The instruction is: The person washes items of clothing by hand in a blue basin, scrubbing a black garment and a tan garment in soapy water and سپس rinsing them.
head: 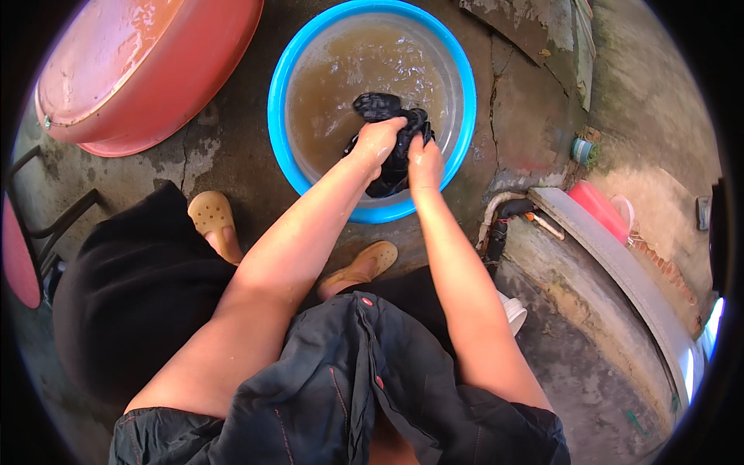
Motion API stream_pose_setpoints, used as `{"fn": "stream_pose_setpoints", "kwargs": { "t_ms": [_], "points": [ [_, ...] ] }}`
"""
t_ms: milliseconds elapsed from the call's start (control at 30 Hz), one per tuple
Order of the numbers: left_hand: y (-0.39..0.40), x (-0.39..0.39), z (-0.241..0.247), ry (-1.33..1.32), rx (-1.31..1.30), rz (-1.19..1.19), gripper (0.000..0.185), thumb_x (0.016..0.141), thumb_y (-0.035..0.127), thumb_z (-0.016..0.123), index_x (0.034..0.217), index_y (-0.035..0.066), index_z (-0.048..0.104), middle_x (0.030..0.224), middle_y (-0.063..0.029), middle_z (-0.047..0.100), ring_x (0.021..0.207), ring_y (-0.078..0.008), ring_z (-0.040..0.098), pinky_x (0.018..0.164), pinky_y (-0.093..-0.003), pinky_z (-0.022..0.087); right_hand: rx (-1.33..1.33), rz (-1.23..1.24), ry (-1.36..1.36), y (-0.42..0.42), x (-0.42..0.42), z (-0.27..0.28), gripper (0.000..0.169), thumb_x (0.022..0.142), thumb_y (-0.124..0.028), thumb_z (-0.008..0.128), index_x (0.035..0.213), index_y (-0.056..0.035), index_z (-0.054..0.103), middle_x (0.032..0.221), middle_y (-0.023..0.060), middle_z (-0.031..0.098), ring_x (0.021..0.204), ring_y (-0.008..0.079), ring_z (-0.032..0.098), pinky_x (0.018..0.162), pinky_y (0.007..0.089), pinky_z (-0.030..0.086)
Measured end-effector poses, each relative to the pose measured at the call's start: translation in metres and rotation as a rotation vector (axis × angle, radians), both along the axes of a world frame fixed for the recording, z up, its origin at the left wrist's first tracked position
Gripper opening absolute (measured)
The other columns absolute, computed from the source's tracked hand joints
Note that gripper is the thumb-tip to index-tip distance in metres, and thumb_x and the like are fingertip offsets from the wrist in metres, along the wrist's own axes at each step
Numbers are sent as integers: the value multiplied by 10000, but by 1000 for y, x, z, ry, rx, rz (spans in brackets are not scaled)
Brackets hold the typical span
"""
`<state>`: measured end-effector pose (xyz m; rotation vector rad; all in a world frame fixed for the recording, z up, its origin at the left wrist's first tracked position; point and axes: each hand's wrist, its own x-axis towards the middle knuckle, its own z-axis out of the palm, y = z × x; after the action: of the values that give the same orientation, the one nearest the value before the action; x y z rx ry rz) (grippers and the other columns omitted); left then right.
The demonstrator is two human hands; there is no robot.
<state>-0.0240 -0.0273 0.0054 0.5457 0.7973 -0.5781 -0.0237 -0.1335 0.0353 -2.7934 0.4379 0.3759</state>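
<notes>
Both my hands grip a wet black cloth [397,161], bunched up over a round plastic basin [278,110] with a bright blue rim. My left hand [376,142] closes around the upper left of the bundle, and my right hand [425,161] grasps its right side. One lump of the fabric sticks out beyond my left hand. Murky brown water [325,75] with some foam fills the basin. The lower end of the cloth hangs near the basin's near wall; how much of it lies under water I cannot tell. Wet drops shine on my left hand.
A large red plastic tub [192,75] stands at the upper left on the cracked concrete floor [232,139]. At the right, pipes [499,218] run beside a grey stone slab [616,261] bearing a pink container [598,209]. A metal-framed chair [64,218] is at the far left.
</notes>
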Motion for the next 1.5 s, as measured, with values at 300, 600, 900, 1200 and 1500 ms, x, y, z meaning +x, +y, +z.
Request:
{"fn": "stream_pose_setpoints", "kwargs": {
  "t_ms": [300,600,900,1200,1500],
  "points": [
    [24,6,24,-662,67,-472,432,769,53,669,1180,14,539,1127,-91,593,1039,-201,528,929,-339,399,1080,-343,330,-49,60,27,397,851,-251,588,1185,-48,524,1094,87,595,1006,211,540,883,334,386],
    [41,9,-28,268,555,128,570,665,28,718,1177,-49,479,1153,-177,557,1071,-296,532,929,-374,398,454,-54,74,-52,80,-40,418,640,-82,650,1019,22,508,895,118,571,849,229,554,771,312,442],
    [46,11,-51,189,700,290,636,610,21,719,1188,-61,467,1135,-197,562,1087,-324,522,948,-375,379,-225,80,223,10,90,-74,866,694,-422,715,1339,-15,304,1313,245,417,1196,357,442,955,438,403],
    [62,33,-1,86,-279,383,581,810,512,562,1155,45,540,1101,-166,590,1008,-316,578,900,-463,441,944,164,-161,42,47,-3,512,749,-62,678,1187,-6,419,1125,133,542,1032,204,516,931,343,392],
    [15,11,-23,95,-380,508,265,919,292,462,932,63,594,817,-85,628,718,-199,614,661,-350,513,56,105,-260,72,49,-12,401,826,-416,541,686,-56,648,646,209,602,639,398,593,592,475,446]
  ]
}}
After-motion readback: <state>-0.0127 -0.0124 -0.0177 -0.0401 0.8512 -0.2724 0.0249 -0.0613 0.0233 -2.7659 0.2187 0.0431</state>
